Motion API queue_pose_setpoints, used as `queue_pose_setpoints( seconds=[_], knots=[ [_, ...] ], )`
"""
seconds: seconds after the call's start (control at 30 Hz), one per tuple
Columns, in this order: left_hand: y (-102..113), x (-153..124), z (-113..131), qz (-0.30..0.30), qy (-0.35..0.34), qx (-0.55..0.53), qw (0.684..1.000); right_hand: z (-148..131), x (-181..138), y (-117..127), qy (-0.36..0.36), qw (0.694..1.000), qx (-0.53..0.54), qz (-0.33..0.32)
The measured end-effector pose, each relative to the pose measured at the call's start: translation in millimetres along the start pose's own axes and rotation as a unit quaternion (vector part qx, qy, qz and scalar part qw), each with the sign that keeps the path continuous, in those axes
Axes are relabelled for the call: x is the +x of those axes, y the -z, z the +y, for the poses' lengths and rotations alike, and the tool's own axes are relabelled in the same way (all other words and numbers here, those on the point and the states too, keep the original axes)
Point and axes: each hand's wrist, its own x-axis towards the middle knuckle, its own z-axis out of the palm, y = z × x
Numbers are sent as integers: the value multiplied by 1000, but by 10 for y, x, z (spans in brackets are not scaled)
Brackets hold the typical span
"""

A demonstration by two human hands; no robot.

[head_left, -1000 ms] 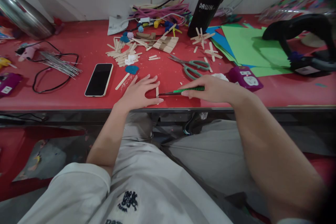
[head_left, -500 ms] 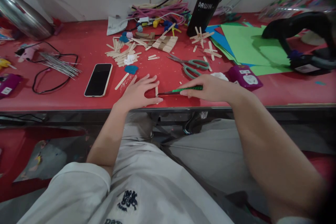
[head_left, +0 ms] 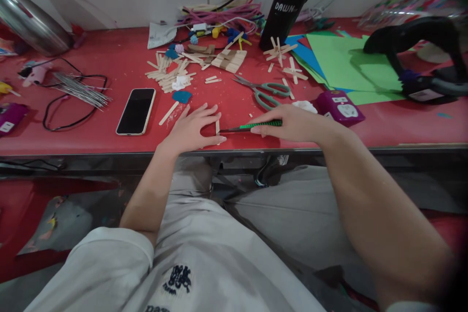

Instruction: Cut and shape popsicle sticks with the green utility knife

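Observation:
My left hand (head_left: 193, 127) lies flat on the red table (head_left: 91, 126) near its front edge, fingers spread and pressing down a short wooden craft stick (head_left: 218, 128). My right hand (head_left: 292, 124) is closed round a green-handled craft knife (head_left: 252, 127), whose blade tip touches that stick. Behind the hands lie green-handled scissors (head_left: 268, 91), a pile of loose wooden sticks (head_left: 171, 75) and a glued stick panel (head_left: 230, 61).
A black phone (head_left: 136, 110) lies left of my left hand. A black bottle (head_left: 288, 2), green and blue paper sheets (head_left: 343, 66), a purple tape dispenser (head_left: 340, 107), a black glue gun (head_left: 420, 53), wires (head_left: 73, 90) and pipe cleaners (head_left: 226, 12) crowd the table.

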Motion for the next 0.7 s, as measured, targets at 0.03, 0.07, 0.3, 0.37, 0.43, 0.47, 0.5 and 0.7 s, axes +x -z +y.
queue_pose_setpoints(
  seconds=[0.03,0.07,0.3,0.37,0.43,0.47,0.5,0.7],
  knots=[
    [3,0,3,0,0,1,1000,-6,3,1,2,1000,1,0],
    [6,0,6,0,0,1,1000,-13,5,1,3,1000,1,2],
    [12,4,12,-1,1,2,1000,-19,-8,-2,8,1000,-17,8],
    [9,1,9,-4,1,1,1000,-7,-18,10,5,1000,-13,5],
    [8,-3,7,-5,-1,-3,1000,-3,-30,25,0,1000,-11,0],
    [7,-4,8,-4,-2,-4,1000,-4,-35,31,-4,1000,-13,1],
    [7,-6,9,-3,-2,-5,1000,-8,-39,34,-7,1000,-16,4],
    [7,-3,21,-1,-3,1,1000,-35,-27,-6,12,1000,-4,18]
  ],
)
